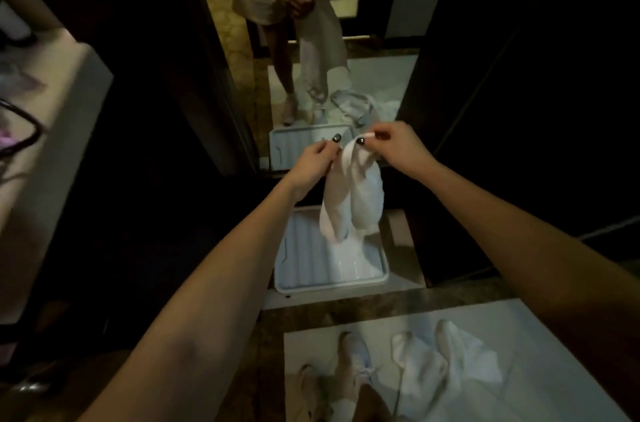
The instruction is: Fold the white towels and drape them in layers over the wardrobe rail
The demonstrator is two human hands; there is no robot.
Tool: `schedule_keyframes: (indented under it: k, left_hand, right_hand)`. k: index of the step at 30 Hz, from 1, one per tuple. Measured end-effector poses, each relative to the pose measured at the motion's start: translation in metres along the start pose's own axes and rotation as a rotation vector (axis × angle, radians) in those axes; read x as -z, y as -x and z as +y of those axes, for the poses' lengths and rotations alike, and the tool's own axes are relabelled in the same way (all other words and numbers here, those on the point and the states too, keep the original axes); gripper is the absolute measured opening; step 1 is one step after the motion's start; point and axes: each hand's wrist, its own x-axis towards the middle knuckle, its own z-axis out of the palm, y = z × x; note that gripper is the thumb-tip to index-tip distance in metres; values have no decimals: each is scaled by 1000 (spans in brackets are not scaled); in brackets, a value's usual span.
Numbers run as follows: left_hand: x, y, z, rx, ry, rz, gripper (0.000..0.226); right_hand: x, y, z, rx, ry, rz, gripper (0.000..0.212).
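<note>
Dark panels close in on both sides, and straight ahead stands a tall mirror [374, 82] that reflects the person from the waist down, towel in hand. Down on the left, a pale table [69, 131] runs along the edge of view, with blurred items on it that I cannot make out. Below, the floor [536, 345] is light tile crossed by a darker stone strip. Right against the mirror's foot sits a white ribbed tray [311, 269], lying flat. Above that tray hangs the towel [353, 200], white, bunched into two soft lobes, its lower end dangling just over the tray's ribs. A second towel [433, 362] lies crumpled on the tile at lower right, next to a pale shoe [358, 352]. Now the hands: both are raised in front of the mirror, close together. The left hand [313, 162] has thumb and fingers curled onto the towel's upper edge. The right hand [398, 148] pinches a top corner between thumb and forefinger, holding it slightly higher. Dark polish shows on both thumbnails.
</note>
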Motion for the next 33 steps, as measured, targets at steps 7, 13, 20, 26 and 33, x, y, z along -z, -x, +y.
schedule_keyframes:
  k: [7,13,20,26,33]
  left_hand:
    - [-55,47,33,-166,-324,-195,16]
    - [-134,63,46,-293,-747,-361,22]
    - [-239,113,47,-346,-763,-446,30]
    - [-340,174,52,-496,-901,-485,12]
    - [-471,244,57,-522,-738,-623,7]
  right_hand:
    - [39,87,-4,-134,-14,223,20]
    - [76,173,20,-224,-27,337,12]
    - [135,263,39,-268,33,432,15]
    - [195,373,68,-296,90,478,20]
    - [284,512,122,-346,-50,636,21]
